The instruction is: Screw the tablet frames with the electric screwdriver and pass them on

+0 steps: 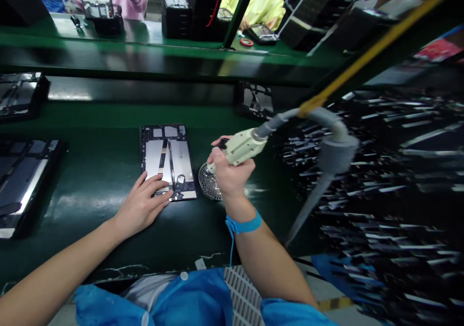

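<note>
Blue wrist strap (243,226): on the right wrist.
Right hand (228,171): grip wrapped around a cream electric screwdriver (242,147), over a round screw tray (209,183).
Left hand (142,204): flat, fingers spread, pressing the opened tablet (167,161) near the green table (101,171) middle.
Beyond: two co-workers (259,2) opposite.

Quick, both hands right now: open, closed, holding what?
Left hand: open, flat on the tablet.
Right hand: closed around the electric screwdriver, over the round screw tray.
</note>
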A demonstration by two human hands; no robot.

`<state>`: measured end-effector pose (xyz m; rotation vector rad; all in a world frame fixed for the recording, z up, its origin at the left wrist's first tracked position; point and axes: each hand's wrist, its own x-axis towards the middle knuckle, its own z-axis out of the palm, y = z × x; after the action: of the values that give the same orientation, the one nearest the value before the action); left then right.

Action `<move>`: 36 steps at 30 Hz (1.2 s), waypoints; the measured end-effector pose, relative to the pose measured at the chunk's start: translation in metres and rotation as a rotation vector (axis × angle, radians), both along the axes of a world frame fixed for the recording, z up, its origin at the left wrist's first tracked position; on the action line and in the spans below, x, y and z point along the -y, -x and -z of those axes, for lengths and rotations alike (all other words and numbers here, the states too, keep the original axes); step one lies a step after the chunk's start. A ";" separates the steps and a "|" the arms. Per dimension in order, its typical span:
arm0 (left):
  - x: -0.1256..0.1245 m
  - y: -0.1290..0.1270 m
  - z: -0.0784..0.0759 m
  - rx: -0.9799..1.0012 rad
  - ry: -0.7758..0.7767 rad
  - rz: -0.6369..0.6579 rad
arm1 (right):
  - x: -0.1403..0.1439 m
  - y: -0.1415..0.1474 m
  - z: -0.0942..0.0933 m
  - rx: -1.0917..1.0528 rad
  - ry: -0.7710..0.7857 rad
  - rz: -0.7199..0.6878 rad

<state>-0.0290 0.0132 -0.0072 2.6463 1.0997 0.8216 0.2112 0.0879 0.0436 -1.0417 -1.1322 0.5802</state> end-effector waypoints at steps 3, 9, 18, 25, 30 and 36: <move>-0.001 -0.002 0.000 0.008 0.012 0.002 | 0.014 0.009 -0.014 -0.069 -0.059 -0.066; -0.001 -0.002 0.000 0.016 0.050 -0.006 | 0.048 0.039 -0.013 -0.070 -0.041 -0.387; -0.001 0.001 -0.005 -0.018 0.148 0.008 | 0.053 0.053 -0.002 -0.009 0.035 -0.444; 0.000 0.000 -0.003 0.005 0.128 -0.005 | 0.056 0.053 -0.002 0.013 0.076 -0.469; 0.000 0.003 0.000 -0.009 0.089 0.012 | 0.059 0.058 -0.004 0.101 0.044 -0.461; -0.002 0.005 0.005 0.004 0.066 0.015 | 0.053 0.051 -0.007 0.069 -0.016 -0.404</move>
<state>-0.0344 0.0148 -0.0127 2.5947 1.0852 0.7736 0.1607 0.0353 0.0505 -0.8262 -1.4191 0.8571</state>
